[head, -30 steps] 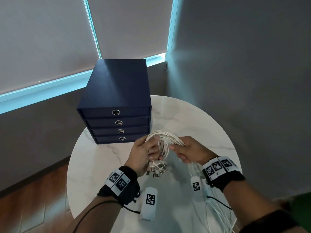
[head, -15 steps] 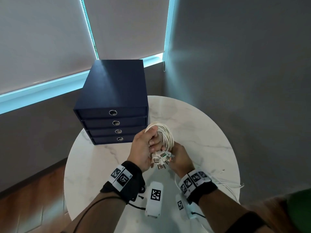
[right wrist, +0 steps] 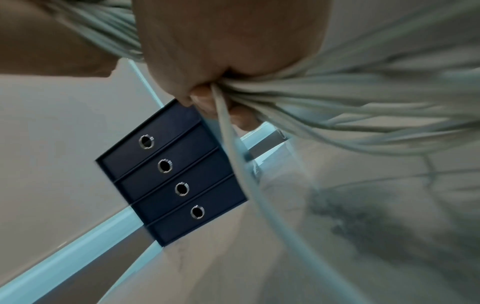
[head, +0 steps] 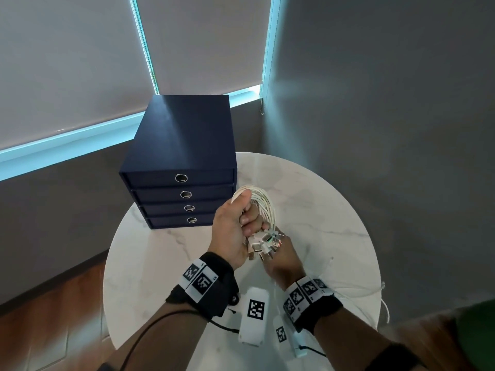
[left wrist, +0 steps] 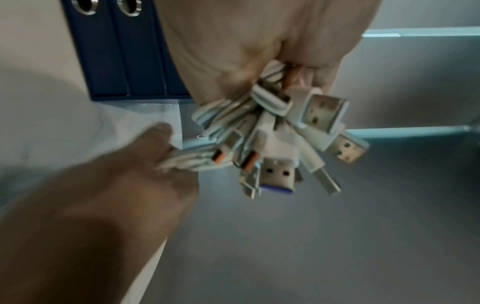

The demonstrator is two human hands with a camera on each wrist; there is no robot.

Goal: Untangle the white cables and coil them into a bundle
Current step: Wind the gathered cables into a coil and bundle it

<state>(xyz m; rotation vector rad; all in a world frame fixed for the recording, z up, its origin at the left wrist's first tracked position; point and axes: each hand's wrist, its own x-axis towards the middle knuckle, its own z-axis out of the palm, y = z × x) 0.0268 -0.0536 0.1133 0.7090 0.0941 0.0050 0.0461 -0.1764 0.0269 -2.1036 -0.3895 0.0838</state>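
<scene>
Dark navy four-drawer box with round metal pulls [head: 180,167] stands at 11 o'clock on the round white marble surface [head: 316,210], drawers facing the person.

Left hand [head: 232,231], just right of the box's front corner, raised above the surface. Fingers [head: 247,219] curled tight round a looped coil of thin white cables [head: 263,207]; thumb lies along the top of the loop. The coil arches from the thumb toward 1 o'clock and back down into the fist. In the left wrist view a cluster of white USB plugs with metal tips [left wrist: 306,131] hangs out below the fist, fanned in several directions; some show orange or blue inserts.

Right hand [head: 284,259], at 5 o'clock from the left hand and just below the plugs, touching the bundle. In the right wrist view its fingers [right wrist: 207,98] are curled and pinch a gathered sheaf of the cable strands, which stream away blurred to the right. One strand hangs down from the pinch.

Loose cable tails [head: 380,293] lie at 4 o'clock, trailing over the rim of the surface.

Both wrists carry black bands with square black-and-white markers [head: 199,279].
</scene>
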